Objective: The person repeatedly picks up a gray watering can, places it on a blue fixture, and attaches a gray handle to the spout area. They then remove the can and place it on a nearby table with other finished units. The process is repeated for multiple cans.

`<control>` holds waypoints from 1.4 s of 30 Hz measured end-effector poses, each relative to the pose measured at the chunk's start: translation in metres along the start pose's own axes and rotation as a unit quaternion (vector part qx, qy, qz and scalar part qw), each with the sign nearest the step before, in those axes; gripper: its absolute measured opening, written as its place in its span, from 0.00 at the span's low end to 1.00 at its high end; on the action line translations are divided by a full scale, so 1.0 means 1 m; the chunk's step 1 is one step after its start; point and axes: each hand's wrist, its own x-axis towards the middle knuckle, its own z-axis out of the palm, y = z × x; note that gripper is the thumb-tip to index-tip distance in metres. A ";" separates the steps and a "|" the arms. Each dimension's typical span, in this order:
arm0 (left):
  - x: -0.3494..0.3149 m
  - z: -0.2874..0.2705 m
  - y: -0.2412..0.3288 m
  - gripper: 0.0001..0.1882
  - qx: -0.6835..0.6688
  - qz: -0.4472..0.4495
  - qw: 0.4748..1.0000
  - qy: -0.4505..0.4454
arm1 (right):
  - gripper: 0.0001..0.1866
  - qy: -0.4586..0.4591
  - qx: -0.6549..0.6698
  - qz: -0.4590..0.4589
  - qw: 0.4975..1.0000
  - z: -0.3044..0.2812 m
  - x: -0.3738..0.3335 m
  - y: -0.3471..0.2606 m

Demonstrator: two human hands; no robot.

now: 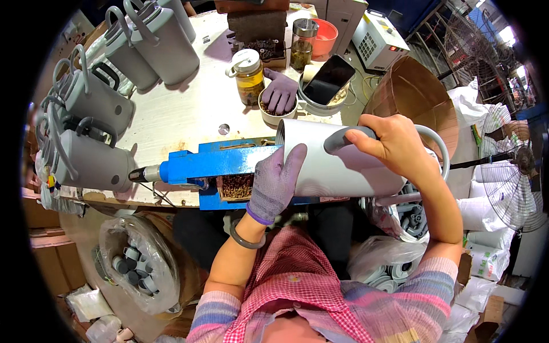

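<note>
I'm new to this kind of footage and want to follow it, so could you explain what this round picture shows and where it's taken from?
It comes from a wide fisheye camera on a person's head, looking down, so straight edges bend toward the rim. There's no robot, just two hands. The gloved left hand touches a light grey vessel near its open end; the bare right hand grips its dark grey handle. The vessel is on its side, by a blue device at the table's near edge. Also on the table are similar grey vessels at the left, a lidded jar, and a purple glove resting on a white cup.
</note>
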 end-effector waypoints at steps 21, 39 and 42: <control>-0.003 0.007 -0.008 0.13 -0.005 0.148 0.989 -0.013 | 0.22 -0.115 -0.042 0.004 0.992 0.003 0.020 -0.021; -0.004 0.005 -0.011 0.19 -0.038 0.083 0.994 -0.065 | 0.26 -0.064 -0.060 0.001 0.996 0.010 0.017 -0.021; 0.000 0.005 0.005 0.24 -0.111 -0.039 0.990 -0.077 | 0.27 -0.056 -0.074 0.004 0.996 0.010 0.010 -0.019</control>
